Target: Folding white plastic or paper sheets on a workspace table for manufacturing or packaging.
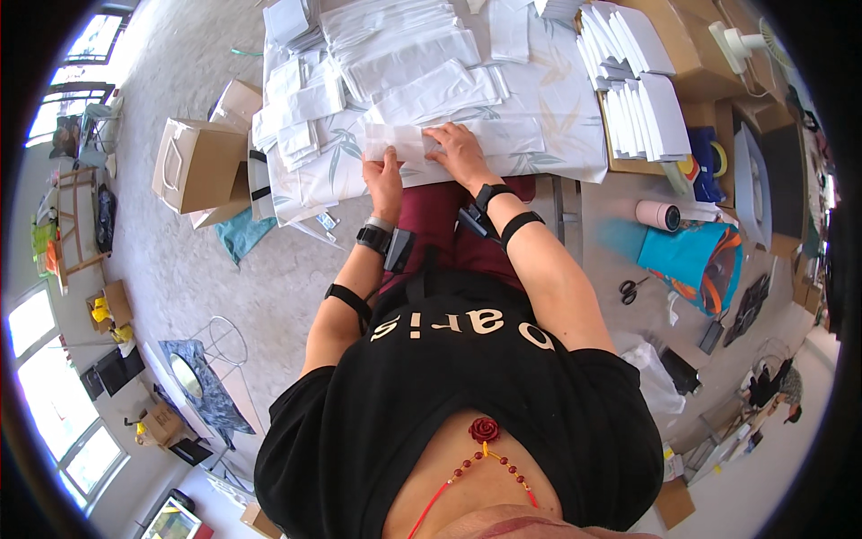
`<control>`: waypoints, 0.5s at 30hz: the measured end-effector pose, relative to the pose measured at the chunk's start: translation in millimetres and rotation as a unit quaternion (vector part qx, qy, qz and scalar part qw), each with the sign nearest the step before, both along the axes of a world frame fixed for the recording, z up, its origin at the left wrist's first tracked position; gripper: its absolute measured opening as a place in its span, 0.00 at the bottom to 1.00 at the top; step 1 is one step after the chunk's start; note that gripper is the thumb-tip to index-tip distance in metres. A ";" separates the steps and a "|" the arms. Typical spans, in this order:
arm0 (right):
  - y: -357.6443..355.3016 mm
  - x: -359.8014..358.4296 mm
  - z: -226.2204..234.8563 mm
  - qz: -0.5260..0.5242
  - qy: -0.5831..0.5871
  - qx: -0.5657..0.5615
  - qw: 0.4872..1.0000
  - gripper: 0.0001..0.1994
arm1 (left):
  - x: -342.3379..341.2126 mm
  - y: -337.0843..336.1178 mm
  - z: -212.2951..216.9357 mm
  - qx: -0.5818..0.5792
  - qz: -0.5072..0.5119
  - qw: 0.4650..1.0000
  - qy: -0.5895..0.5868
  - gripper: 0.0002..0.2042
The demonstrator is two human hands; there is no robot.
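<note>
A clear plastic bag (pixel 395 141) lies at the near edge of the table, its film stretched out between my hands. My left hand (pixel 384 187) pinches its near left side, thumb on top. The fingers of my right hand (pixel 460 154) are curled and pressed together on the bag's right part. A longer piece of clear film (pixel 516 135) spreads flat to the right of that hand. Just beyond lie flat white plastic packets (pixel 431 90), overlapping one another. My fingertips partly hide what they grip.
More white packets (pixel 386 40) pile up across the patterned tablecloth (pixel 561 99). White folded stacks (pixel 651 117) stand in a carton at the right. A cardboard box (pixel 202 166) sits left of the table. Right, on the floor, are a blue bag (pixel 687 260) and black scissors (pixel 631 289).
</note>
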State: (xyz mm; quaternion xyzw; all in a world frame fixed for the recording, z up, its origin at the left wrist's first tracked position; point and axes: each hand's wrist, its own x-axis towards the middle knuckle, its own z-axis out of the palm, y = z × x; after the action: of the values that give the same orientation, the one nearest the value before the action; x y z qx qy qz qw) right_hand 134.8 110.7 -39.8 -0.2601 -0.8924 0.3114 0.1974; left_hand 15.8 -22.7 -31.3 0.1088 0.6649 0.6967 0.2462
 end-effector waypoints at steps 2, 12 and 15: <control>0.7 0.5 -0.4 0.005 -0.004 0.005 1.000 0.26 | 2.4 3.1 0.5 0.015 -0.025 0.999 -0.022 0.10; -0.3 -1.7 3.3 0.008 -0.057 0.022 0.998 0.28 | 17.0 17.9 4.0 0.065 -0.060 0.993 -0.077 0.11; -0.2 -1.3 3.2 0.009 -0.061 0.022 0.998 0.28 | 18.1 19.7 -2.1 0.052 -0.056 0.995 -0.065 0.10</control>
State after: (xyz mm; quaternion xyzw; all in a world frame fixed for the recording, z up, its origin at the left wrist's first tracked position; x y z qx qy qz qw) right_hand 133.5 110.5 -36.6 -0.2665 -0.9115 0.2774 0.1457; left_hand 33.9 -3.0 -33.4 0.1124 0.6031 0.7213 0.3215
